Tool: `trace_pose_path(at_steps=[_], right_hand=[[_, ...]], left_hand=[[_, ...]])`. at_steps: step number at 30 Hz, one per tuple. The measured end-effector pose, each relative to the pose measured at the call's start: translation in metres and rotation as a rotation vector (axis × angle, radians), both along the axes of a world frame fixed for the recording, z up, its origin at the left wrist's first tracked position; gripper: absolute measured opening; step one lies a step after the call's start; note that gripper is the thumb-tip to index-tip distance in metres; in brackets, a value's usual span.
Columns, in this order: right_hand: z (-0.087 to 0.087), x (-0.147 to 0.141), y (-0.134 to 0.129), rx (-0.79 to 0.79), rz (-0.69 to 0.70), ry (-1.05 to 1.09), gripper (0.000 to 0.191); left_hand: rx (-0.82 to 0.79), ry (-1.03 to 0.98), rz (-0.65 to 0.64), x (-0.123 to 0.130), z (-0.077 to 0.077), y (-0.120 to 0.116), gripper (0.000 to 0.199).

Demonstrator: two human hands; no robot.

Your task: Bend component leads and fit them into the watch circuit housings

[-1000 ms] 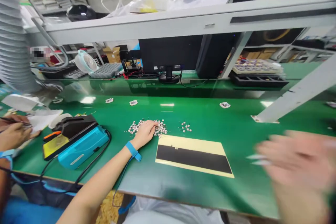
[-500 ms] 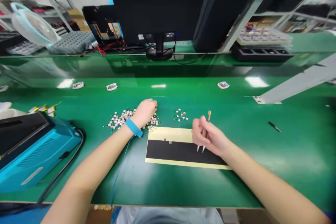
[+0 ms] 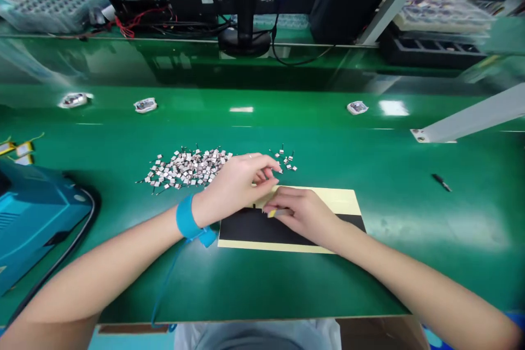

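My left hand (image 3: 238, 178), with a blue wrist strap (image 3: 185, 217) at its wrist, hovers over the near edge of the card. Its thumb and fingers are closed in a pinch; anything between them is too small to make out. Close beside it, my right hand (image 3: 309, 212) is wrapped round a pair of tweezers (image 3: 283, 212), whose yellow end points left; the tips are hidden. Under both hands lies a pale yellow card with a wide black strip (image 3: 241, 227). A pile of small silvery parts with dark leads (image 3: 184, 169) spreads left of my left hand.
A smaller group of the same parts (image 3: 289, 158) lies beyond my hands. A black pen-like piece (image 3: 442, 182) is at right, near a white metal support (image 3: 471, 115). At left stands a blue machine (image 3: 36, 219) with a black cable. A monitor stand (image 3: 245, 38) is at the back.
My left hand has moved right, off the pile, to meet my right hand. The right hand has come left and turned the tweezers round. The view has tilted down.
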State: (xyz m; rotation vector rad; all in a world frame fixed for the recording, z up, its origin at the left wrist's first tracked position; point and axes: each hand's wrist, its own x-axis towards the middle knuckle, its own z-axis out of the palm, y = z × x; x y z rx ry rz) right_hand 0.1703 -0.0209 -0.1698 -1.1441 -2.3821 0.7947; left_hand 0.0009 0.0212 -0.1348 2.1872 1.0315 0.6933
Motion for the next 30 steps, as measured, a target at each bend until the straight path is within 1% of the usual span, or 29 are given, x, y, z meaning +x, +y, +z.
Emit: trace_pose_path(at_steps=[2, 4, 6, 8, 11, 12, 14, 17, 20, 24, 27, 30], right_hand=[[-0.005, -0.008, -0.002, 0.101, 0.038, -0.071, 0.012], [-0.009, -0.015, -0.005, 0.191, 0.057, -0.132, 0.017], [-0.012, -0.019, -0.007, 0.257, 0.058, -0.172, 0.021], [-0.014, -0.022, -0.008, 0.286, 0.044, -0.187, 0.026], [-0.014, -0.023, -0.008, 0.328, 0.024, -0.212, 0.029], [-0.014, -0.023, -0.007, 0.355, 0.019, -0.226, 0.027], [-0.014, -0.023, -0.006, 0.408, 0.02, -0.251, 0.024], [-0.012, -0.024, -0.006, 0.451, 0.028, -0.26, 0.025], [-0.008, -0.025, -0.009, 0.49, 0.026, -0.282, 0.023], [-0.004, -0.027, -0.015, 0.476, 0.027, -0.31, 0.019], [-0.004, -0.027, -0.016, 0.466, 0.018, -0.308, 0.022], [-0.006, -0.027, -0.014, 0.452, 0.009, -0.28, 0.024]], left_hand=[[-0.041, -0.138, 0.035, 0.0, -0.015, -0.004, 0.009], [-0.034, -0.232, 0.087, -0.002, -0.027, -0.004, 0.009], [0.016, -0.233, 0.108, -0.004, -0.036, -0.003, 0.012], [0.088, -0.169, 0.079, -0.007, -0.039, -0.002, 0.014], [0.208, -0.082, -0.006, -0.009, -0.041, -0.001, 0.015], [0.235, -0.057, -0.019, -0.009, -0.041, -0.001, 0.014], [0.256, 0.003, 0.001, -0.009, -0.041, -0.001, 0.012], [0.25, 0.065, 0.045, -0.008, -0.041, 0.0, 0.012], [0.26, 0.047, 0.029, -0.008, -0.04, 0.001, 0.015], [0.233, 0.033, 0.02, -0.009, -0.041, 0.004, 0.017], [0.196, 0.001, 0.039, -0.01, -0.043, 0.004, 0.018], [0.188, -0.023, 0.032, -0.01, -0.043, 0.003, 0.018]])
